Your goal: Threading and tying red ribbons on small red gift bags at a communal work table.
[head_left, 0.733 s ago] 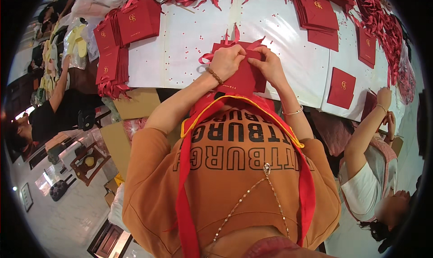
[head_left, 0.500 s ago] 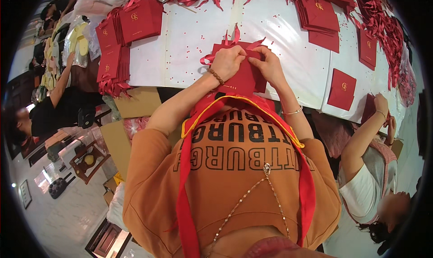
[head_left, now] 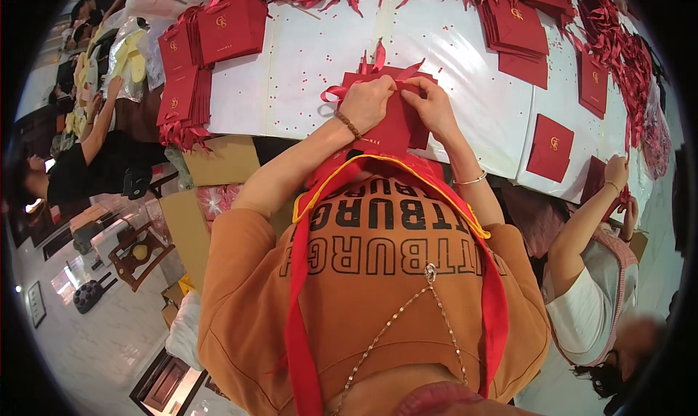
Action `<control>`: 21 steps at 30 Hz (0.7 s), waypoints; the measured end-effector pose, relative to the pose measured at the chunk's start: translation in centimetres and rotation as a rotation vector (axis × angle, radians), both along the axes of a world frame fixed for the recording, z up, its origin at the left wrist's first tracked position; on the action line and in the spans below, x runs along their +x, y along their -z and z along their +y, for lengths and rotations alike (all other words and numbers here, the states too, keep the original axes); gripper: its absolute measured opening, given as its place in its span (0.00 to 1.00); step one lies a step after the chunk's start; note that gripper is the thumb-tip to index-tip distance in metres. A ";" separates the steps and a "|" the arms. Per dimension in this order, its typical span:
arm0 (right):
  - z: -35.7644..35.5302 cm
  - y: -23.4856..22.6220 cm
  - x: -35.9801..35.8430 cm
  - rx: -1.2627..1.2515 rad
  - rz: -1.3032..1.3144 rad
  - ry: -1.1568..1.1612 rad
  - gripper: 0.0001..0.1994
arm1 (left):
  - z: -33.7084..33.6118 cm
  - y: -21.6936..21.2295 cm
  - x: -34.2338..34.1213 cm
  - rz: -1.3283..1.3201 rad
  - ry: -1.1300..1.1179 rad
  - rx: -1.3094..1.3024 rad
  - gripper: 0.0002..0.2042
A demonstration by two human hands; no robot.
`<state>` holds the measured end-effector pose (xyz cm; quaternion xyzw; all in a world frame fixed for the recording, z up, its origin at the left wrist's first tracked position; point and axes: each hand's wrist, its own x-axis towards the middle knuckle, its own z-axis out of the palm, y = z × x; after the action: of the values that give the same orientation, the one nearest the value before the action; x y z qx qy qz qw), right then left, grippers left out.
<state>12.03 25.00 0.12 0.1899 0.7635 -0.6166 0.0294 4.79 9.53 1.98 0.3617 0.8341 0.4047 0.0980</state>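
Observation:
A dark red paper gift bag (head_left: 391, 127) with gold print lies at the table's near edge, in front of my body, on top of other red bags. My left hand (head_left: 369, 102) is closed in a pinch at the bag's upper part, with red ribbon (head_left: 334, 93) sticking out beside it. Close to its right, my right hand (head_left: 432, 106) pinches at the same spot, thumb and forefinger together. The fingertips of both nearly meet, and what lies between them is too small to make out. Ribbon ends stand up beyond the hands.
Stacks of finished-looking red bags (head_left: 231, 32) lie at left, more bags (head_left: 513, 30) at back right. Loose red ribbons (head_left: 627, 74) hang along the right end. Tiny red dots are scattered over the white tabletop (head_left: 291, 89). At right, a co-worker's hand (head_left: 616, 172) handles a red bag.
My hands keep almost the same place on the bag, with only slight finger movement. At right, the co-worker's hand has shifted a little, lifting a red ribbon.

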 end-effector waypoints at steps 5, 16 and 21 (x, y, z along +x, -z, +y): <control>0.0 0.0 -0.2 -0.025 -0.006 -0.003 0.14 | 0.2 0.0 0.2 0.011 0.008 -0.022 0.04; -0.1 -1.1 -0.1 0.002 0.054 -0.053 0.13 | 0.8 -0.5 0.3 0.158 -0.008 -0.164 0.04; -0.1 -1.4 -0.1 0.039 0.048 -0.070 0.14 | 1.6 -0.9 0.1 0.013 -0.102 -0.061 0.07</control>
<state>11.90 24.92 1.56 0.1486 0.7821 -0.6045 0.0291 4.86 11.12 2.88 0.3180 0.8642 0.3811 0.0829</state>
